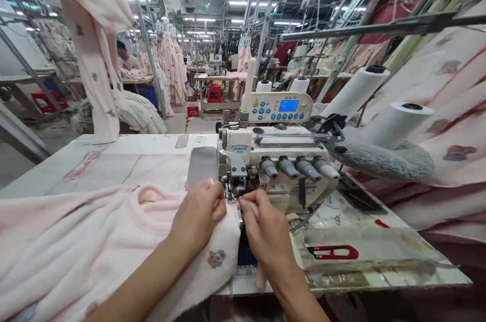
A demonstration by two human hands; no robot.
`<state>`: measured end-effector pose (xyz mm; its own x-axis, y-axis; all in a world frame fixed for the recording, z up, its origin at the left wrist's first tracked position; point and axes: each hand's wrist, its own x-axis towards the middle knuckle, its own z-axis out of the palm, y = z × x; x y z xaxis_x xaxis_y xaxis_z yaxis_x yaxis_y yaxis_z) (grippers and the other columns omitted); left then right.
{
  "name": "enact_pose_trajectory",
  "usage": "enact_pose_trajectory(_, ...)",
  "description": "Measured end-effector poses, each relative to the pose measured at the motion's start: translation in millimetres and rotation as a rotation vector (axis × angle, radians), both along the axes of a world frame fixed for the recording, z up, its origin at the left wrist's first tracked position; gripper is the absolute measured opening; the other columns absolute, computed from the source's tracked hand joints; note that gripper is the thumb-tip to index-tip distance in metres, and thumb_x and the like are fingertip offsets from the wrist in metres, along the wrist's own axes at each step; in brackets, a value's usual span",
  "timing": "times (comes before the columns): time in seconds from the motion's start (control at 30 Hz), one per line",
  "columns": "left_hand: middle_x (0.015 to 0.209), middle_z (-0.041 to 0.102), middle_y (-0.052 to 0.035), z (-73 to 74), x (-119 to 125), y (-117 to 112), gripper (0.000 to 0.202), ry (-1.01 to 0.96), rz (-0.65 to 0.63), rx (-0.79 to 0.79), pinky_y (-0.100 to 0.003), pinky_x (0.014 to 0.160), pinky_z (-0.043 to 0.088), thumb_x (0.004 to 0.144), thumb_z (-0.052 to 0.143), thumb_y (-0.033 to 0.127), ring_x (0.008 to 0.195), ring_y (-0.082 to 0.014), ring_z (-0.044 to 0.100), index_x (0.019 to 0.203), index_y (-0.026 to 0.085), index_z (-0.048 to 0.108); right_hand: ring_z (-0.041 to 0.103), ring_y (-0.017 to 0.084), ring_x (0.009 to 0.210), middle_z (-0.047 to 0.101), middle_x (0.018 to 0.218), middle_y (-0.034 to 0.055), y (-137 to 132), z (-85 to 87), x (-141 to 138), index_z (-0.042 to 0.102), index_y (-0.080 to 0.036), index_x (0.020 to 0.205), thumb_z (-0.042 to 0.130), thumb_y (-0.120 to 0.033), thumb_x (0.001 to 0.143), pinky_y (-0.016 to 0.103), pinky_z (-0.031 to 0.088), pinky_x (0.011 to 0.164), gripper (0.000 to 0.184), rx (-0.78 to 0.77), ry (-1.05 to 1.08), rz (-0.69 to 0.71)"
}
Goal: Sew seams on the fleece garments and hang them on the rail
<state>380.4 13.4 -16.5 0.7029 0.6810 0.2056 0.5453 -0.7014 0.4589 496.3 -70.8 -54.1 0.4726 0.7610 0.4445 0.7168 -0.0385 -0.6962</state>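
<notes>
A pale pink fleece garment [114, 236] with small bear prints spreads across the table's left side, its edge running up to the presser foot [231, 193] of a white overlock sewing machine [292, 142]. Just left of the foot, my left hand [201, 210] is closed on the garment's edge. On the foot's right, my right hand [268, 228] pinches with thumb and forefinger at the fabric edge. Pale fabric shows inside its curled fingers, and a pink strip [261, 279] hangs below that hand. What exactly lies between the right fingertips is partly hidden.
Red-handled thread snips [336, 252] lie on the table right of the machine. White thread cones [398, 127] and a grey fuzzy roll [383, 160] stand behind. Printed fabric hangs at right [451, 89] and upper left [91, 48]. A person sits farther back.
</notes>
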Motion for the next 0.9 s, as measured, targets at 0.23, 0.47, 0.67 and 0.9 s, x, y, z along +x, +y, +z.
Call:
enact_pose_trajectory(0.23, 0.081, 0.052, -0.0033, 0.3, 0, 0, 0.013, 0.075, 0.043, 0.125, -0.033, 0.071, 0.038, 0.084, 0.039, 0.016, 0.081, -0.0198, 0.049, 0.077, 0.017, 0.05, 0.061, 0.023, 0.082, 0.063, 0.089, 0.0099, -14, -1.6, -12, 0.055, -0.016, 0.096, 0.036, -0.02, 0.093, 0.032, 0.045, 0.068, 0.02, 0.158, -0.364, -0.196)
enact_pose_trajectory(0.47, 0.088, 0.057, -0.0027, 7.7, -15, 0, 0.016, 0.097, -0.043, 0.137, -0.039, 0.079, 0.036, 0.087, 0.038, 0.021, 0.088, -0.0215, 0.051, 0.085, 0.02, 0.055, 0.055, 0.019, 0.07, 0.06, 0.071, 0.0054, -35, -25.7, -26, 0.06, -0.018, 0.072, 0.042, -0.032, 0.091, 0.028, 0.04, 0.062, 0.03, 0.121, 0.073, 0.058)
enact_pose_trajectory(0.67, 0.086, 0.059, -0.0024, 3.7, -13, 3, 0.013, 0.013, -0.031, 0.068, -0.038, 0.077, 0.038, 0.086, 0.043, 0.022, 0.086, -0.0211, 0.053, 0.083, 0.019, 0.056, 0.039, 0.012, 0.046, 0.041, 0.047, -0.0022, -13, -31.9, -36, 0.041, -0.019, 0.049, 0.033, -0.052, 0.088, 0.022, 0.029, 0.041, 0.052, -0.011, 0.433, 0.115)
enact_pose_trajectory(0.9, 0.089, 0.06, -0.0043, -8.6, -19, -11, 0.012, -0.119, -0.033, 0.395, -0.036, 0.074, 0.039, 0.086, 0.046, 0.018, 0.084, -0.0207, 0.051, 0.085, 0.018, 0.058, 0.053, 0.015, 0.066, 0.059, 0.067, 0.0, -23, -35.0, -42, 0.062, -0.019, 0.069, 0.052, -0.035, 0.086, 0.023, 0.039, 0.06, 0.025, 0.216, 0.373, -0.037)
